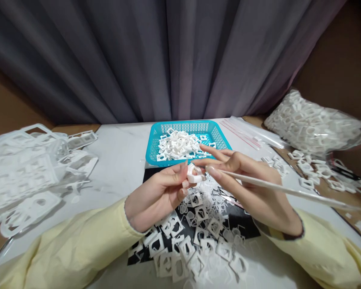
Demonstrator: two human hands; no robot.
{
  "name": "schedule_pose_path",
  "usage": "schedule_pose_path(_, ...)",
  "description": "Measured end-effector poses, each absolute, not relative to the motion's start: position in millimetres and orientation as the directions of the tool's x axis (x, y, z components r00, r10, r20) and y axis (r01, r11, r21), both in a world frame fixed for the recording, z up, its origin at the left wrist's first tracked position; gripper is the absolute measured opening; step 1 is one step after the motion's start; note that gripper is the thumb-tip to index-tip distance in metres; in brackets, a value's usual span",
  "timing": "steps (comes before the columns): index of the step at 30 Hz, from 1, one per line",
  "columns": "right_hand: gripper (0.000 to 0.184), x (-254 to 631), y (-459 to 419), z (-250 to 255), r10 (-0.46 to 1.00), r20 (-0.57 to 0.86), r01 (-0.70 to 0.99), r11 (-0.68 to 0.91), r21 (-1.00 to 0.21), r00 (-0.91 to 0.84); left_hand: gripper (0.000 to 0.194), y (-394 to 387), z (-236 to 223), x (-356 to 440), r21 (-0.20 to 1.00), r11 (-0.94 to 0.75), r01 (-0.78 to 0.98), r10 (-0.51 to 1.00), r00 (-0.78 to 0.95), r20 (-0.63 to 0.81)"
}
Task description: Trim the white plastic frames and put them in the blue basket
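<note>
A small, white, angular frame-shaped piece (195, 178) with a thick rim and an opening through its middle is held tilted in the left hand's (162, 188) fingertips. A long, thin, straight whitish rod (289, 190) lies across the right hand (249, 165), slanting down rightward to a blurred end; its other end is near the piece, contact unclear.
</note>
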State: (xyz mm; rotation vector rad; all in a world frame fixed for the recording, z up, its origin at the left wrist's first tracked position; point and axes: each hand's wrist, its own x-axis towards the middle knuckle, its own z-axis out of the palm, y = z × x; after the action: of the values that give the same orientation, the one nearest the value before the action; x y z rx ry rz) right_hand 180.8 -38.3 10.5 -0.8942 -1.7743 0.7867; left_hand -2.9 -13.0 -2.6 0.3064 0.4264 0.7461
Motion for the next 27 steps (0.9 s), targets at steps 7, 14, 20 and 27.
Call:
schedule_pose_path(7, 0.011, 183.7, -37.6, 14.3, 0.798, 0.546, 0.336, 0.603, -0.724, -0.255, 0.033, -17.8, -0.1, -1.6, 0.485, 0.675, -0.557, 0.724, 0.627, -0.288)
schedule_pose_path(14, 0.022, 226.9, -38.4, 27.7, 0.756, 0.651, 0.727, 0.486, -0.485, -0.071, 0.012, -11.4, -3.2, -4.6, 0.67, 0.543, -0.507, 0.769, 0.621, -0.152)
schedule_pose_path(20, 0.046, 273.3, -53.1, -32.9, 0.86, 0.251, 0.877, 0.475, -0.074, -0.444, 0.009, -9.4, -8.8, -6.9, 0.789, 0.319, -0.525, 0.715, 0.68, 0.164)
schedule_pose_path(27, 0.022, 276.6, -63.5, -80.5, 0.819, 0.135, 0.827, 0.562, 0.003, -0.557, 0.01, -13.1, -4.7, -10.1, 0.799, 0.346, -0.493, 0.678, 0.72, 0.15)
